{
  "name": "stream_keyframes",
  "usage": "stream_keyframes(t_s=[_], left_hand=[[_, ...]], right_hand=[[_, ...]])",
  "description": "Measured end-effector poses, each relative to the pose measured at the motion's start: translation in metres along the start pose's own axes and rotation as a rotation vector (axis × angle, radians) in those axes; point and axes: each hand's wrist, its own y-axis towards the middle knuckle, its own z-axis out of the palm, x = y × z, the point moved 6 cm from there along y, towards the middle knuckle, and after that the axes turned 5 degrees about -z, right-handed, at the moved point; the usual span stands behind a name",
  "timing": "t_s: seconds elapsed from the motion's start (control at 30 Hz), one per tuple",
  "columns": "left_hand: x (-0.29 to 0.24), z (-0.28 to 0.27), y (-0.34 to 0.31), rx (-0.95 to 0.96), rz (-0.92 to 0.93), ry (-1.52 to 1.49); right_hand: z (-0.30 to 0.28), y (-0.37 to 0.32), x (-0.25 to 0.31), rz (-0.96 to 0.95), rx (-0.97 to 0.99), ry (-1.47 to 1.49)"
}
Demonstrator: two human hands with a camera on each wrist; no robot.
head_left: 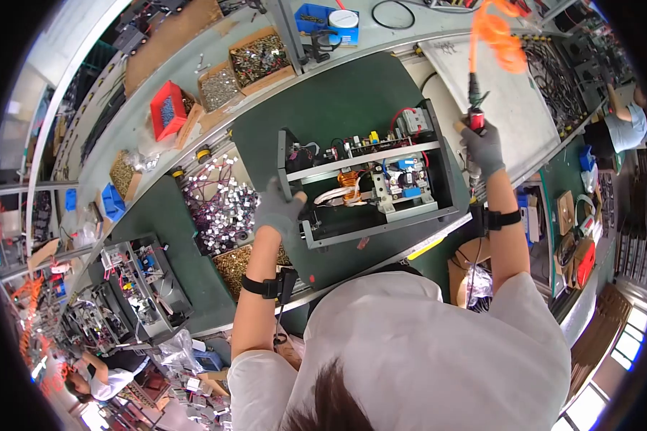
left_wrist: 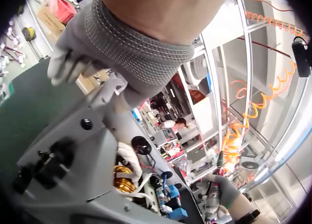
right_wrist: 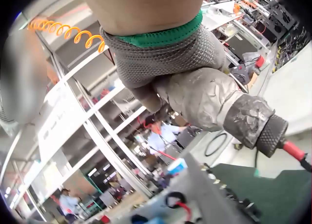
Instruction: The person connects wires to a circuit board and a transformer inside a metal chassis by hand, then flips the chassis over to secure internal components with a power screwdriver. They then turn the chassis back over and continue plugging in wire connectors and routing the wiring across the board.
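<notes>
An open grey metal chassis (head_left: 316,241) lies on the green work surface in front of me. Inside it are circuit boards, a copper-wound coil (head_left: 349,187), white cables and blue components. My gloved left hand (head_left: 279,210) holds the chassis's left end wall, its fingers outside and its thumb over the edge. On the far right, my gloved right hand (head_left: 485,149) grips an air screwdriver (head_left: 476,118), which hangs from an orange coiled hose (head_left: 497,43). The right wrist view shows the screwdriver's wrapped body (right_wrist: 204,99) in the curled fingers, with its knurled end pointing away from the chassis.
Piles of white connectors (head_left: 219,205) and brass fasteners (head_left: 237,267) lie left of the chassis. Along the back stand cardboard boxes of small parts (head_left: 260,56) and a red bin (head_left: 167,111). A pale metal plate (head_left: 514,108) lies behind the right hand. Another chassis (head_left: 147,287) stands at the left.
</notes>
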Motion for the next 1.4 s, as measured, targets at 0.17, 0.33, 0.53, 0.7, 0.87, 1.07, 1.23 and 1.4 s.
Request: stream_keyframes(t_s=[0.17, 0.33, 0.53, 0.7, 0.87, 1.07, 1.23, 1.4], left_hand=[[0.019, 0.032, 0.017, 0.188, -0.13, 0.062], [0.013, 0.027, 0.031, 0.21, -0.184, 0.0], [0.013, 0.021, 0.019, 0.07, -0.133, 0.019], [-0.013, -0.021, 0.018, -0.09, 0.174, -0.36], [0.003, -0.013, 0.093, -0.033, 0.28, -0.479], [0.043, 0.01, 0.112, 0.069, 0.193, -0.114], [0.045, 0.025, -0.004, 0.348, -0.009, -0.179], [0.024, 0.077, -0.109, 0.67, 0.322, -0.798]], right_hand=[[0.045, 0.027, -0.015, 0.082, 0.256, -0.359], [0.055, 0.052, -0.024, -0.006, 0.327, -0.144], [0.036, 0.018, -0.016, -0.074, 0.131, 0.083], [-0.016, -0.087, 0.011, -0.215, -0.107, 0.291], [-0.008, -0.202, 0.01, 0.104, 0.187, 0.498], [0.028, -0.221, 0.021, 0.02, 0.311, 0.424], [0.045, -0.214, 0.024, -0.094, 0.133, 0.21], [0.054, -0.224, 0.031, -0.044, -0.067, 0.375]])
